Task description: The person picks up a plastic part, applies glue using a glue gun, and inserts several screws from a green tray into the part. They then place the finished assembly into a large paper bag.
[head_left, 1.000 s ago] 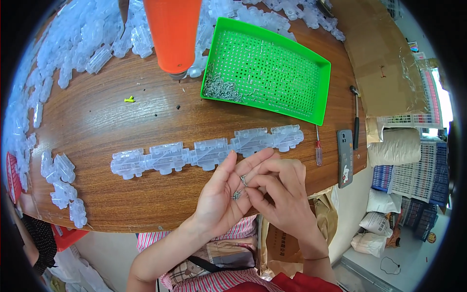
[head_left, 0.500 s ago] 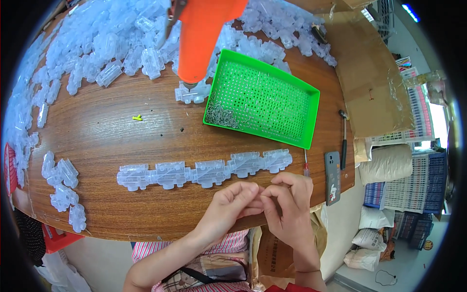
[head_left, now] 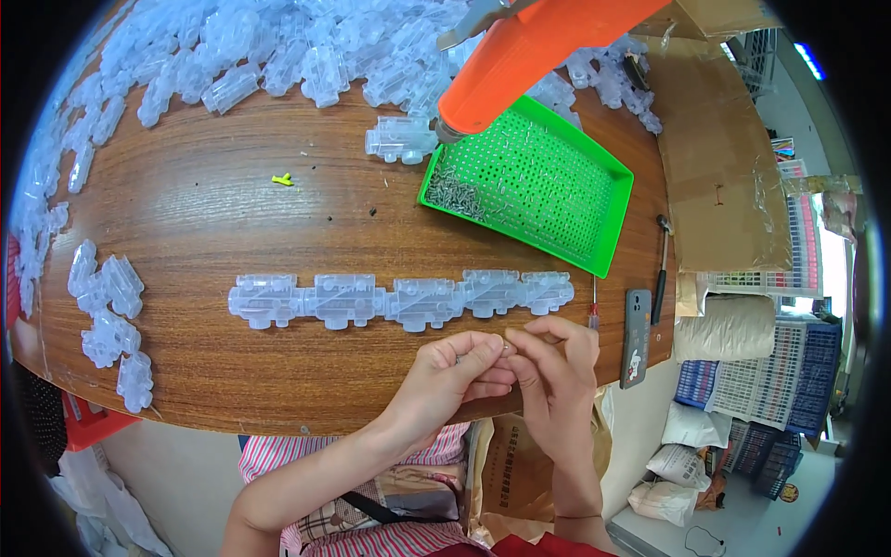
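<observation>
Two bare hands are meeting at the near edge of the round brown wooden counter (head_left: 232, 232), just below the row of five clear plastic housings (head_left: 399, 299) lying end to end. Left hand (head_left: 455, 376) is curling its fingers (head_left: 490, 357) closed in a pinch around a tiny metal part (head_left: 506, 347), too small to identify. Right hand (head_left: 557, 367) is pressing its fingertips (head_left: 516, 342) against the same spot, touching the left hand's, also pinched shut. Beyond the row, toward the far right, a bright green perforated plastic tray (head_left: 557, 200) is sitting with a heap of small metal screws (head_left: 455, 193) in its left corner. An orange plastic tool body (head_left: 520, 51) is hanging over the tray's far-left corner. A loose clear housing (head_left: 401, 139) is lying just left of that corner. A big pile of clear plastic housings (head_left: 278, 56) is covering the far edge beyond the row. A small cluster of clear housings (head_left: 107, 316) is lying well left of the row. A tiny yellow plastic scrap (head_left: 282, 179) is sitting between row and far pile. A red-handled screwdriver (head_left: 594, 311) and a grey phone (head_left: 636, 336) are lying just right of the row.
</observation>
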Available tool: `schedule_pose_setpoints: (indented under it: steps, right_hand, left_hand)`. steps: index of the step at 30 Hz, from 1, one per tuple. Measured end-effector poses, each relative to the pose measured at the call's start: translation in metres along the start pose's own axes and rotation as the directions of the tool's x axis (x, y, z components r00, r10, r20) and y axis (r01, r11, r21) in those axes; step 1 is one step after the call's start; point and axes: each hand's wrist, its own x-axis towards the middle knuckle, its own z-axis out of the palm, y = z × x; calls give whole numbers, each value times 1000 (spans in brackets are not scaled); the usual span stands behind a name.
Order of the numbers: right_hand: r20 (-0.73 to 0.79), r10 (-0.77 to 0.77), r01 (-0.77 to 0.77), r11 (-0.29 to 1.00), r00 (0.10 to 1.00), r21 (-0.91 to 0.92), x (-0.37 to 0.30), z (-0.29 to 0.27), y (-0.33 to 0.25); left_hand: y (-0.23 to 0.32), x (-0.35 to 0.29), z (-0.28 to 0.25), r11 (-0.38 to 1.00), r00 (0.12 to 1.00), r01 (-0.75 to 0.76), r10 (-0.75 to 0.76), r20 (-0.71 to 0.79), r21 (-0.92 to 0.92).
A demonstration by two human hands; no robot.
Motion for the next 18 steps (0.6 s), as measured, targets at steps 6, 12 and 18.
schedule_pose_setpoints:
  steps: [6, 12, 18]
  right_hand:
    - [-5, 96, -93, 978, 995, 187, 1, 4, 3]
    - [-76, 48, -31, 978, 996, 205, 16, 10, 7]
    - [-183, 63, -32, 985, 981, 168, 21, 37, 31]
  left_hand:
    - [-3, 1, -3, 990, 996, -84, 84, 0, 116]
    - [3, 1, 3, 984, 995, -95, 97, -3, 152]
    - [5, -4, 0, 997, 999, 15, -12, -43, 79]
